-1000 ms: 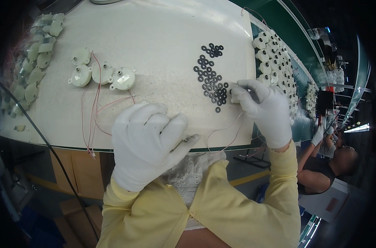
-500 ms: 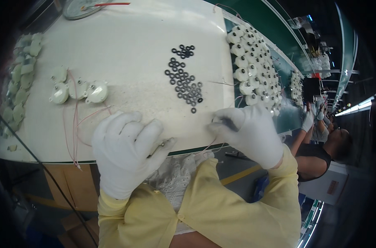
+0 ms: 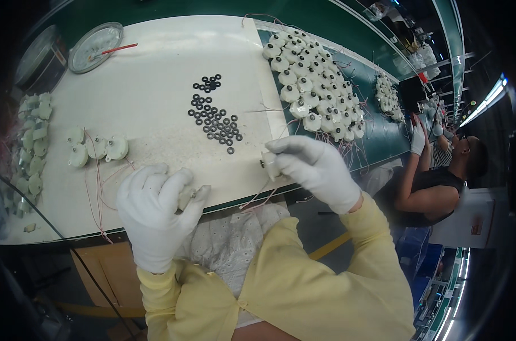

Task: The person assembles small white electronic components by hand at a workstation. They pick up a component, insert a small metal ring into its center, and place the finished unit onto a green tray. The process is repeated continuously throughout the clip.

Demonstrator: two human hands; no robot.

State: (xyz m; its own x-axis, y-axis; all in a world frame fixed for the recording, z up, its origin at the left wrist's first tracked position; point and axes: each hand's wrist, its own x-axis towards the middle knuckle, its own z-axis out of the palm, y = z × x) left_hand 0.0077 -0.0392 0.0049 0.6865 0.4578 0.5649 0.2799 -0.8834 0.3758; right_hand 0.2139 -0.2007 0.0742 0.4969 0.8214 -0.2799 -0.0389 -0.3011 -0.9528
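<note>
My right hand (image 3: pixel 320 170), in a white glove, pinches a small white round wired part (image 3: pixel 272 166) by its edge. The part is tilted on its side, its dark tip pointing left, and thin pale wires trail below it. My left hand (image 3: pixel 155 213), also gloved, has thumb and fingers closed around another whitish part (image 3: pixel 186 196), mostly hidden by the fingers. Between and beyond the hands lie many black rubber rings (image 3: pixel 215 122) on the white tabletop (image 3: pixel 161 85). Several white round parts with pink wires (image 3: pixel 96 149) lie left of my left hand.
Rows of white parts with black tips (image 3: pixel 314 85) cover a green surface at right. More pale parts (image 3: pixel 33 148) are piled at far left. A clear round lid (image 3: pixel 96 48) with a red stick lies at the back. A co-worker (image 3: pixel 434 187) sits at right.
My right hand has turned and lifted slightly, so the white part in it now shows. My left hand keeps its grip, with more of its part visible. The whole view has shifted.
</note>
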